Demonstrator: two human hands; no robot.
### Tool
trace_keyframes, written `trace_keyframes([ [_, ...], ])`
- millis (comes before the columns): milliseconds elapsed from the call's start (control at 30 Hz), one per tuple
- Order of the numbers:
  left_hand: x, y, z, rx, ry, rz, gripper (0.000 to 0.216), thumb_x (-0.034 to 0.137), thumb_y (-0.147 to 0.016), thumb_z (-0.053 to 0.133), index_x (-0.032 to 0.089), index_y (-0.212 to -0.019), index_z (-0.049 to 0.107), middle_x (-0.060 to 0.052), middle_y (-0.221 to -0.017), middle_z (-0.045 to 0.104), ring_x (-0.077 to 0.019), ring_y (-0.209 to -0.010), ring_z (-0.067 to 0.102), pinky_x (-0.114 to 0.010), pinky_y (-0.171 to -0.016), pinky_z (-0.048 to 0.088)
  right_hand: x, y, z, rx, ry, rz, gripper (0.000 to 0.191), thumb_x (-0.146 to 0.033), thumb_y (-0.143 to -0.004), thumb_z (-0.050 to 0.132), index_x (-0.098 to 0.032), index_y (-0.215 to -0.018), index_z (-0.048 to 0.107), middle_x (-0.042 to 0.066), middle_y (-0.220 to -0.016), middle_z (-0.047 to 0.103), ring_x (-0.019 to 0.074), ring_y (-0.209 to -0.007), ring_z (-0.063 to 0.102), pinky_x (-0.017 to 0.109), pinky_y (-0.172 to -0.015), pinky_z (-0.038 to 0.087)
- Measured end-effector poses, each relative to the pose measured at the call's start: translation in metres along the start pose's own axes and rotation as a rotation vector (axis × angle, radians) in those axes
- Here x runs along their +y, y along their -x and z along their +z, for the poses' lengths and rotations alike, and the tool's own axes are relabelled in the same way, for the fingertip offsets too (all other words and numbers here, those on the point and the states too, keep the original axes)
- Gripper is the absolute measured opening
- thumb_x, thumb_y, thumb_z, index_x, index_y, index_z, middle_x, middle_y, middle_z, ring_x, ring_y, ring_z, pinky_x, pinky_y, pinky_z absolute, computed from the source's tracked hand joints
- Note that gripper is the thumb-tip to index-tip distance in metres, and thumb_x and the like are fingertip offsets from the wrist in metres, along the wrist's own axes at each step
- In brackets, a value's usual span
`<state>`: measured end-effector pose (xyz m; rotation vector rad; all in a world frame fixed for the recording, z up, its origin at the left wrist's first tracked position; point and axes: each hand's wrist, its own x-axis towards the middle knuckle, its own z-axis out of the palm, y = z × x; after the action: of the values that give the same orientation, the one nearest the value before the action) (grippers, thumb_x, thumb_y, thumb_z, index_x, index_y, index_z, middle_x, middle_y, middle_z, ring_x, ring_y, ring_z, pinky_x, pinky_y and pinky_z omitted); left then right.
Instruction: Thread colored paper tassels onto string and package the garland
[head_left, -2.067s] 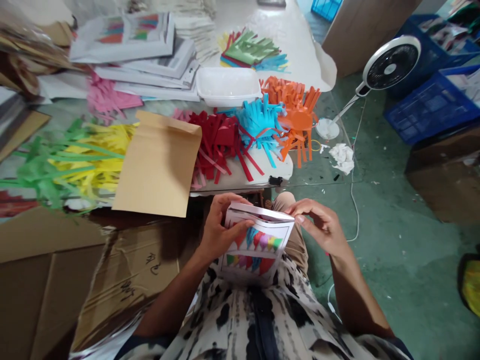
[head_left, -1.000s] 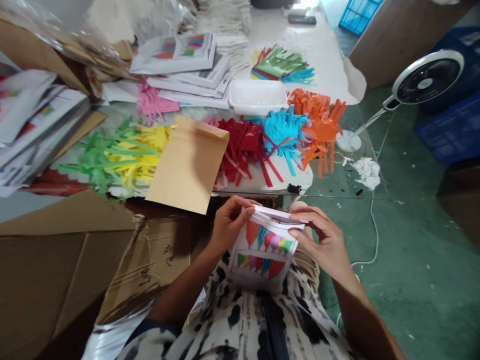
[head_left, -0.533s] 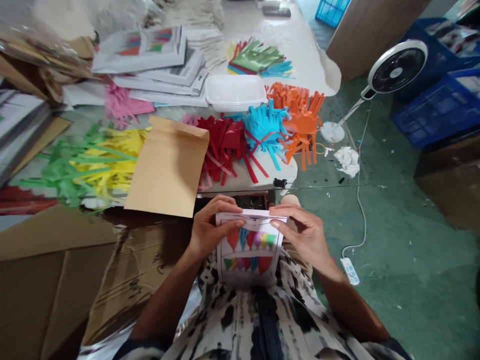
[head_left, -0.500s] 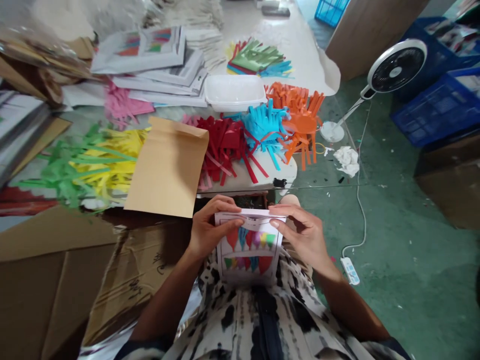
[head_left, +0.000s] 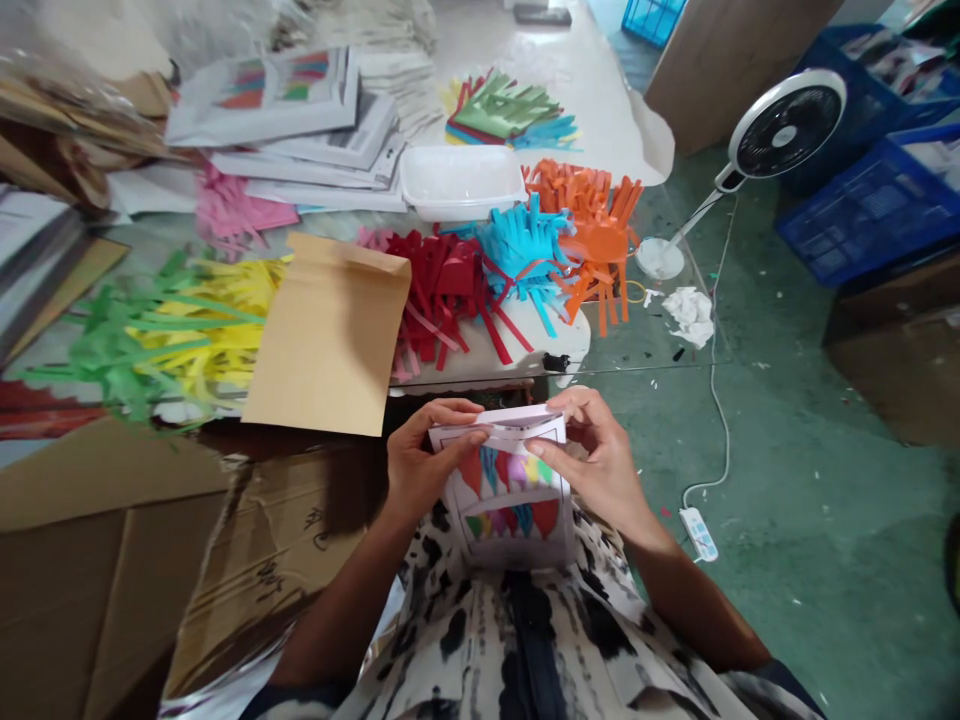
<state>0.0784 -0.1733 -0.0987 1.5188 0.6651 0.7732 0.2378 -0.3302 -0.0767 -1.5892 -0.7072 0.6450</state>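
Close to my lap I hold a white printed paper (head_left: 517, 500) with pictures of coloured tassels or pennants in two rows. My left hand (head_left: 431, 455) grips its upper left edge, thumb in front and fingers behind. At the upper right, my right hand (head_left: 596, 455) pinches the paper in the same way. The top edge bows apart, and a gap shows between its layers; I cannot tell whether it is one folded sheet or several. Beyond my left hand a brown kraft envelope (head_left: 326, 340) lies at the table's front edge.
Tissue-paper fringes lie along the table: green (head_left: 131, 340), yellow (head_left: 217, 310), dark red (head_left: 446, 285), blue (head_left: 525, 240) and orange (head_left: 592, 230). Behind them are a white plastic tub (head_left: 461, 180) and stacked printed papers (head_left: 300, 135). A fan (head_left: 784, 130) and blue crates (head_left: 870, 200) stand right. Cardboard (head_left: 150, 560) is at left.
My right hand has shifted slightly left and up along the paper's top edge. The gap at the top has widened, and the paper tilts a little. The camera view has shifted slightly.
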Motion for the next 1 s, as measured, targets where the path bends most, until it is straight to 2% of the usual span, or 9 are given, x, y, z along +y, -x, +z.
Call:
trace_keyframes([
  [133,0.007,-0.006,-0.002,-0.099,-0.025,0.042,0.017,0.026,-0.079,0.089,0.019,-0.086,0.074,-0.006,-0.107,0.077,-0.0193,-0.098,0.073,-0.029,-0.081,0.057,0.005,-0.005,-0.001,0.037,0.029,-0.024,0.023,-0.034,-0.087,0.082,-0.028,-0.105,0.068,-0.001,-0.096,0.065,0.0147,-0.078,0.058,0.026,-0.066,0.047],
  [267,0.014,-0.015,-0.008,-0.252,-0.094,0.124,0.032,0.026,-0.069,0.096,0.021,-0.094,0.077,-0.006,-0.109,0.077,-0.0202,-0.098,0.073,-0.029,-0.083,0.058,0.007,-0.005,-0.005,-0.005,0.079,-0.040,0.022,-0.035,-0.089,0.080,-0.029,-0.109,0.073,0.001,-0.106,0.071,0.0172,-0.090,0.065,0.027,-0.071,0.050],
  [333,0.015,-0.017,-0.011,-0.298,-0.144,0.184,0.032,0.026,-0.073,0.094,0.023,-0.103,0.082,-0.006,-0.106,0.077,-0.0193,-0.095,0.073,-0.029,-0.084,0.059,0.007,-0.002,-0.006,-0.005,0.095,-0.051,0.021,-0.035,-0.090,0.079,-0.030,-0.110,0.075,0.001,-0.108,0.073,0.0175,-0.093,0.067,0.028,-0.074,0.052],
  [533,0.013,-0.012,-0.015,-0.268,-0.143,0.226,0.029,0.023,-0.076,0.092,0.027,-0.104,0.085,-0.007,-0.101,0.078,-0.0178,-0.088,0.075,-0.026,-0.074,0.062,0.010,0.002,-0.011,-0.064,0.129,-0.132,0.014,-0.034,-0.092,0.078,-0.031,-0.106,0.080,0.000,-0.096,0.077,0.0152,-0.076,0.067,0.027,-0.063,0.050],
  [667,0.024,-0.009,-0.012,-0.242,-0.157,0.187,0.022,0.021,-0.079,0.089,0.026,-0.100,0.085,-0.006,-0.096,0.077,-0.0159,-0.083,0.074,-0.023,-0.066,0.060,0.007,-0.001,-0.015,-0.060,0.129,-0.170,0.010,-0.033,-0.094,0.076,-0.030,-0.103,0.080,0.001,-0.097,0.078,0.0164,-0.081,0.070,0.027,-0.064,0.052],
  [733,0.030,-0.008,-0.010,-0.221,-0.180,0.219,0.021,0.019,-0.081,0.087,0.026,-0.100,0.085,-0.006,-0.096,0.077,-0.0152,-0.083,0.074,-0.023,-0.068,0.060,0.003,-0.004,-0.015,-0.078,0.116,-0.163,0.019,-0.033,-0.093,0.077,-0.031,-0.112,0.077,0.002,-0.106,0.078,0.0174,-0.089,0.072,0.027,-0.071,0.056],
  [867,0.035,-0.008,-0.007,-0.217,-0.199,0.336,0.025,0.016,-0.082,0.086,0.027,-0.105,0.084,-0.005,-0.099,0.077,-0.0148,-0.085,0.074,-0.023,-0.071,0.061,0.000,-0.005,-0.016,-0.188,0.112,-0.103,0.074,-0.037,-0.082,0.088,-0.034,-0.149,0.056,0.005,-0.126,0.073,0.0225,-0.108,0.072,0.034,-0.092,0.059],
  [900,0.036,-0.008,-0.007,-0.227,-0.202,0.348,0.025,0.017,-0.082,0.086,0.027,-0.105,0.084,-0.005,-0.099,0.077,-0.0147,-0.085,0.074,-0.022,-0.071,0.061,0.001,-0.004,-0.016,-0.191,0.142,-0.098,0.076,-0.038,-0.082,0.088,-0.034,-0.151,0.055,0.005,-0.128,0.073,0.0233,-0.111,0.071,0.036,-0.096,0.058],
  [1000,0.040,-0.011,-0.010,-0.296,-0.273,0.339,0.032,0.023,-0.084,0.085,0.029,-0.116,0.082,-0.006,-0.099,0.076,-0.0144,-0.083,0.073,-0.022,-0.070,0.060,0.004,0.000,-0.015,-0.158,0.248,-0.132,0.059,-0.037,-0.087,0.083,-0.035,-0.143,0.063,0.004,-0.131,0.072,0.0240,-0.115,0.070,0.039,-0.104,0.055],
])
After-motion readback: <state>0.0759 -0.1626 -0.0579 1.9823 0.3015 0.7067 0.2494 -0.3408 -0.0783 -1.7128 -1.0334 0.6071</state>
